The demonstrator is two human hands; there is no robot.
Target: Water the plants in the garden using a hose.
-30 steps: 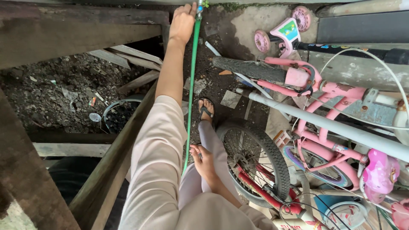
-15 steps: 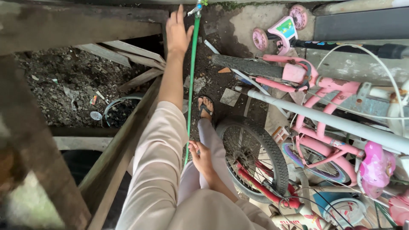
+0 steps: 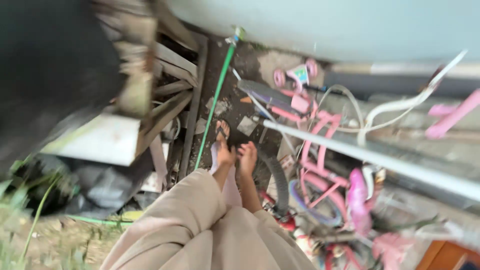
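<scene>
The frame was heavily blurred by motion. Nearest the camera, the person's beige sleeves (image 3: 200,225) filled the lower middle. Both forearms ran forward from them and the two hands met close together just above the lap: the left hand (image 3: 224,156) and the right hand (image 3: 247,156) sat side by side, touching or nearly so, with the right hand's fingers spread upward. Whether either grip was closed on anything could not be told through the blur; neither hand clearly held the green hose (image 3: 212,107). That hose ran in a straight line from just left of the hands up to the tap (image 3: 235,36) at the base of the pale wall (image 3: 325,25), and the hands lay near its lower stretch. Just past the left hand, a foot in a dark sandal (image 3: 222,131) stood on the dirt ground. To the right, a black bicycle tyre (image 3: 278,182) lay beside the right forearm, with pink children's bicycles (image 3: 320,150) tangled beyond it and a grey pipe (image 3: 375,157) crossing them diagonally. To the left stood weathered wooden planks (image 3: 170,90), and a small pink toy with wheels (image 3: 298,75) sat farther off near the wall.
</scene>
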